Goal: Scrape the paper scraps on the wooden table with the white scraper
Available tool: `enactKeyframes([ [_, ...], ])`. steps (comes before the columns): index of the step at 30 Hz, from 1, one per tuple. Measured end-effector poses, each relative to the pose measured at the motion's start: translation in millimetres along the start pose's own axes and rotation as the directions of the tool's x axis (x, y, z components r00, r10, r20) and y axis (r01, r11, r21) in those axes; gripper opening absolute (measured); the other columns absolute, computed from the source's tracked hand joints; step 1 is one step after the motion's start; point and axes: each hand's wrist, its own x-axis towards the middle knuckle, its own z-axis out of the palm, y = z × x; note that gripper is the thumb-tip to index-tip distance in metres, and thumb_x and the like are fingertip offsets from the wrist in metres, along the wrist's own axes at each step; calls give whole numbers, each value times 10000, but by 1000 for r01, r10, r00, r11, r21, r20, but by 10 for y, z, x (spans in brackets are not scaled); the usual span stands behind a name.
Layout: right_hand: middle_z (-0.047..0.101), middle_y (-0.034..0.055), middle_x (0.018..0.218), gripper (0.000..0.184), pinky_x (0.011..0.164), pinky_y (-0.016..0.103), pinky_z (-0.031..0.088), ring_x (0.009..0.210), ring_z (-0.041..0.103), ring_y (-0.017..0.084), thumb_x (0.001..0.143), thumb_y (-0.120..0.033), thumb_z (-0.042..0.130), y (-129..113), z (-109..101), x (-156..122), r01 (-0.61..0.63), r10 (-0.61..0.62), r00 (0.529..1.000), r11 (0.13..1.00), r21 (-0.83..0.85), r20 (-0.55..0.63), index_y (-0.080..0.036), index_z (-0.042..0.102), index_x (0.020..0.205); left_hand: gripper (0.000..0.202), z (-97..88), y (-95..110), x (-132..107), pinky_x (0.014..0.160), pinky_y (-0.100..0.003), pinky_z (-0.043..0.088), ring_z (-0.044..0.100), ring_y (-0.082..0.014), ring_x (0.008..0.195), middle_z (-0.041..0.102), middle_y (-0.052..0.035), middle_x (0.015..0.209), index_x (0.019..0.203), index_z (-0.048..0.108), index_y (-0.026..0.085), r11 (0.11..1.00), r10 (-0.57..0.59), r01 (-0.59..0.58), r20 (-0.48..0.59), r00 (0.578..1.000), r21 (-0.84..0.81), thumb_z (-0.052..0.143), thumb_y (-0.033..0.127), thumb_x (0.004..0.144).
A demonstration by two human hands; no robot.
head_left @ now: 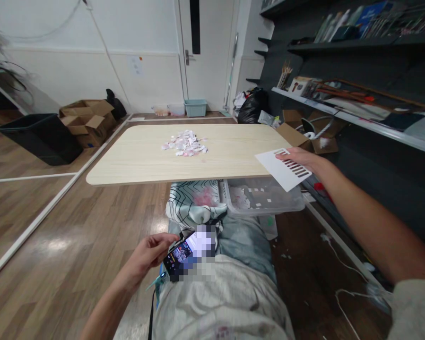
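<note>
My right hand grips a flat white card with a row of long slots cut through it. The card is held tilted over the right edge of the pale wooden table. Low over my lap, my left hand has its fingers closed at the upper left edge of a phone with a lit screen. Part of that screen is blurred out. A heap of torn paper scraps, white and pinkish, lies on the table.
Under the table's near edge are a clear plastic tub with scraps inside and a patterned cloth. A black bin and cardboard boxes stand left. Dark shelves line the right; a white cable crosses the floor.
</note>
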Motion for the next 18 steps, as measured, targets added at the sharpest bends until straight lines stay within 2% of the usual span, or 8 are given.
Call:
enactKeyframes([
  [4,762,42,691,199,572,258,507,541,671,167,1148,-100,695,-11,8,-7,-16,16,1000,1000,1,-4,-172,737,967,896,48,-9,-120,594,-250,192,245,-77,598,335,108,623,1065,923,115,992,7,-3,29,1000,-130,1104,873,623],
  [7,749,41,674,201,557,250,509,531,657,164,1131,-99,717,-16,9,-8,-22,22,1000,1000,-11,-14,-178,726,946,879,98,17,-110,593,-251,175,243,-80,600,322,108,616,1021,916,127,984,1,0,8,1000,-181,1111,870,594],
  [13,764,37,680,145,522,222,558,516,673,158,1090,-111,772,-25,13,-3,-19,19,1000,1000,-17,-10,-167,739,960,1054,72,59,-12,597,-267,157,251,-71,590,426,90,633,982,876,142,999,-28,26,-95,995,-20,1049,1018,423],
  [18,788,46,707,141,535,232,575,532,695,164,1034,-100,856,-64,48,-77,-8,8,999,1000,-14,-46,-169,756,962,1097,-38,-88,124,604,-283,173,245,-82,586,423,89,638,1018,894,148,995,-25,36,-123,992,88,953,1086,452],
])
